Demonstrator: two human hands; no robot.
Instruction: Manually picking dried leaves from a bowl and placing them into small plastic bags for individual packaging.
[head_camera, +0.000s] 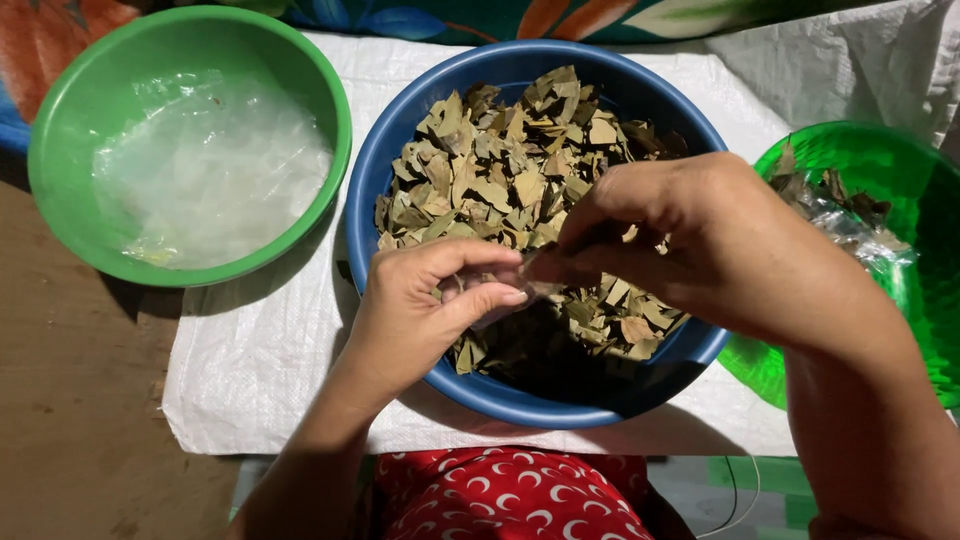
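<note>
A blue bowl (402, 130) full of dried brown-green leaves (500, 170) stands in the middle. Over its near half, my left hand (415, 310) pinches a small clear plastic bag (492, 295) between thumb and fingers. My right hand (690, 235) reaches in from the right, its fingertips closed on dried leaves at the bag's mouth. Both hands meet just above the leaves.
A green bowl (70, 110) holding clear plastic bags (210, 170) sits at the left. A translucent green basket (900, 170) with filled packets is at the right. All rest on a white woven sheet (260, 360) over a brown floor (70, 420). Red patterned cloth (510, 495) lies near me.
</note>
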